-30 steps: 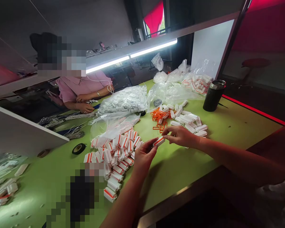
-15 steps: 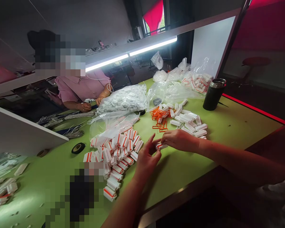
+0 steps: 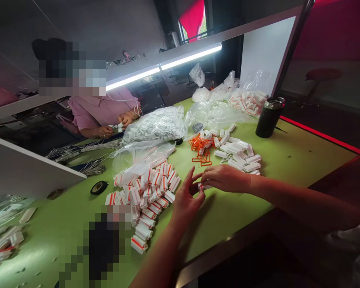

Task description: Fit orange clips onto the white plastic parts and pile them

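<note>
Between my hands, a little above the green table, is a white plastic connector housing (image 3: 207, 186) with a bit of orange at its left end. My left hand (image 3: 188, 195) pinches that end between thumb and fingers, its index finger raised. My right hand (image 3: 228, 178) grips the housing from above and hides much of it. To the left lies a heap of white housings with orange strips (image 3: 148, 188). Beyond my right hand are plain white housings (image 3: 238, 152), beside a tangle of orange rectangular frames (image 3: 200, 143).
A black bottle (image 3: 269, 117) stands at the right. Clear bags (image 3: 156, 124) of white parts fill the back. A black tape roll (image 3: 99, 187) and wire bundles (image 3: 87, 148) lie left. Across the table a person in a pink shirt (image 3: 103, 110) handles small white parts.
My right hand has shifted slightly left over the housing, covering more of it. The person opposite has raised their hands with white parts in them.
</note>
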`<state>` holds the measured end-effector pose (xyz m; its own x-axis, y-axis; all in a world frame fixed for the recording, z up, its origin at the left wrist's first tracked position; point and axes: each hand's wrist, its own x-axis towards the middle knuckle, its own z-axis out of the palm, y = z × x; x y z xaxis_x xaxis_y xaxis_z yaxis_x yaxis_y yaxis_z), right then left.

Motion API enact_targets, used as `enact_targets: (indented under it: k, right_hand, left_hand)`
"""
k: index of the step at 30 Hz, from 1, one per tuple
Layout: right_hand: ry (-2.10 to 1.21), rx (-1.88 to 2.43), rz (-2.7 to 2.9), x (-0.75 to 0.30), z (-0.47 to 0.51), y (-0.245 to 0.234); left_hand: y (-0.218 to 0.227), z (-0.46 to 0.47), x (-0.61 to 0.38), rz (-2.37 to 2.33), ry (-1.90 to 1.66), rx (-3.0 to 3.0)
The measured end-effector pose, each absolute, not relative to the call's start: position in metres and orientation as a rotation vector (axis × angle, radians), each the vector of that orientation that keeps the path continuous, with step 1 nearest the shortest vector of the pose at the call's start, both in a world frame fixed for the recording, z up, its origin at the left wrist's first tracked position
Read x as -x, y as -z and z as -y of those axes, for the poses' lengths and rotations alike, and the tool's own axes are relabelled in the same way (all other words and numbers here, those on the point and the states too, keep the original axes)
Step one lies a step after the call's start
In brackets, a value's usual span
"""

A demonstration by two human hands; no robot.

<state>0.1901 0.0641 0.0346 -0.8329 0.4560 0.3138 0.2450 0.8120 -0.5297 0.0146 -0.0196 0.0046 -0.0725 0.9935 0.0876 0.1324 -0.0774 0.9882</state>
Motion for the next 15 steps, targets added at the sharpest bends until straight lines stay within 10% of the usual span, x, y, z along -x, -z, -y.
enact_targets:
  k: [15]
  right_hand:
    - [-0.387,0.663,2.623,-0.183,-0.054,-0.030]
  left_hand:
    - [-0.010,0.021,-0.018,-1.392,-1.253,-1.346]
